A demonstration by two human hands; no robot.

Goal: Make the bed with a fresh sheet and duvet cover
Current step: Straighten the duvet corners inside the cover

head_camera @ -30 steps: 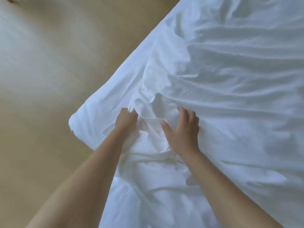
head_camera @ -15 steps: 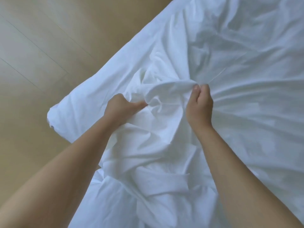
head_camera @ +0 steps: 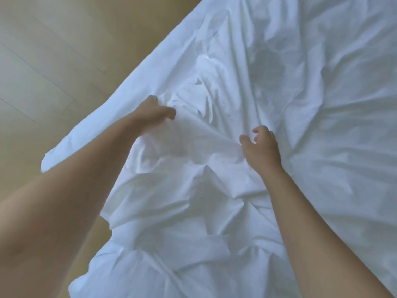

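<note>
A white duvet cover (head_camera: 290, 104) lies crumpled across the bed, filling the right and lower part of the head view, with bunched folds near its left edge. My left hand (head_camera: 153, 114) is closed on a raised fold of the cover close to that edge. My right hand (head_camera: 261, 147) hovers just right of the same fold, fingers curled and apart, holding nothing. A loose corner of the cover (head_camera: 48, 160) sticks out over the floor at the left.
Light wooden floor (head_camera: 53, 61) runs along the left and top left, beside the bed's edge. Nothing else shows around the bed.
My right hand has let go of the fold it pinched and moved down and right. My left hand keeps its grip and has pushed farther up along the cover's edge.
</note>
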